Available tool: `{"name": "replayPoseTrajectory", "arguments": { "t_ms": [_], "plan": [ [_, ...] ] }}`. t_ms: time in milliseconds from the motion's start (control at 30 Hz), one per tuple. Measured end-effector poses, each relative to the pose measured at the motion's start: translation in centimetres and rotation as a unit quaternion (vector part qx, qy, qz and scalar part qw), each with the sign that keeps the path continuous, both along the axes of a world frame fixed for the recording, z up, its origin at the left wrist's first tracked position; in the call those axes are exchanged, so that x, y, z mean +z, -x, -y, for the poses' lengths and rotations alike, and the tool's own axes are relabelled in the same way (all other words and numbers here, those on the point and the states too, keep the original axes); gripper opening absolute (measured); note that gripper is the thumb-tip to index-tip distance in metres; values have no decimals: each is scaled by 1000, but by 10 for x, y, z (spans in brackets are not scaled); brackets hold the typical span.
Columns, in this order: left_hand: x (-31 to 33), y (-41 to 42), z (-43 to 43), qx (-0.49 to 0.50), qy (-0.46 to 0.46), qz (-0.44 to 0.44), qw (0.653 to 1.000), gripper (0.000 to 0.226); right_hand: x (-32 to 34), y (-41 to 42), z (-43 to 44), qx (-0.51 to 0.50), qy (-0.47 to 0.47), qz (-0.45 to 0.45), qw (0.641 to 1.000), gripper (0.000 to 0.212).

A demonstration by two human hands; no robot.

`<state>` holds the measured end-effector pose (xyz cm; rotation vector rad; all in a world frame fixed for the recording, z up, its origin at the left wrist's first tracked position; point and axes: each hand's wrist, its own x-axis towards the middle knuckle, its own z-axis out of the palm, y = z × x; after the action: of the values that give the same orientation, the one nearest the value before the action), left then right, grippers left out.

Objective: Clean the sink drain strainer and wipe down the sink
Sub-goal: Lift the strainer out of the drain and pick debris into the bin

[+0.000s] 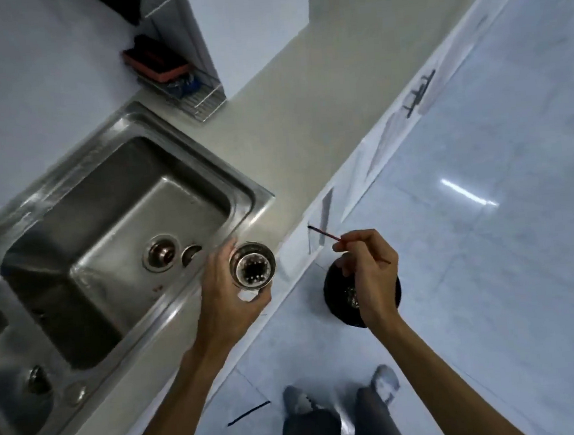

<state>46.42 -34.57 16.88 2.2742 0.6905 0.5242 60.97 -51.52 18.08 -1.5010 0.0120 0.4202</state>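
Holding the strainer (252, 268) in the left hand (229, 290), grip curled round its body, above the near tabletop (289, 131) edge, right of the sink (125, 230) | right hand (369, 272) grip pinches a thin red stick (324, 234) over a black round thing (334, 289) on the floor (489, 270), maybe a bin.

2 bare hands show: the left hand (222, 287) and the right hand (372, 272). There is 1 round perforated metal strainer basket (252, 264) and 1 thin red stick with a dark tip (324, 233). The stainless-steel sink (260, 199) has 2 basins (115, 231), each with 1 round drain (161, 253). On the floor (489, 270) stand 1 round black bin (334, 292) and 2 grey shoes (296, 400). The counter (287, 114) carries 1 wire rack (201, 100) with 1 orange-and-black sponge (156, 62).
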Motion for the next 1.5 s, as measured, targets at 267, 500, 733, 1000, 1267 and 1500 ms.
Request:
{"name": "replayPoseTrajectory", "arguments": {
  "t_ms": [267, 500, 733, 1000, 1267, 1500],
  "plan": [
    [-75, -101, 122, -98, 105, -56, 988, 100, -46, -82, 151, -62, 14, -52, 997, 18],
    [-237, -156, 167, -103, 120, -119, 980, 101, -201, -103, 207, -59, -8, -103, 993, 16],
    [-404, -164, 174, -113, 96, -171, 974, 95, -375, -88, 192, 0, 35, -162, 986, 25],
    [-536, -136, 169, -104, 63, -205, 971, 86, -522, -64, 172, 91, 103, -174, 975, 22],
    [-573, -130, 162, -110, 43, -218, 969, 87, -569, -46, 153, 87, 100, -222, 966, 21],
    [-578, -135, 155, -127, 4, -209, 970, 85, -572, -67, 148, 56, 194, -131, 971, 16]
  ]
}}
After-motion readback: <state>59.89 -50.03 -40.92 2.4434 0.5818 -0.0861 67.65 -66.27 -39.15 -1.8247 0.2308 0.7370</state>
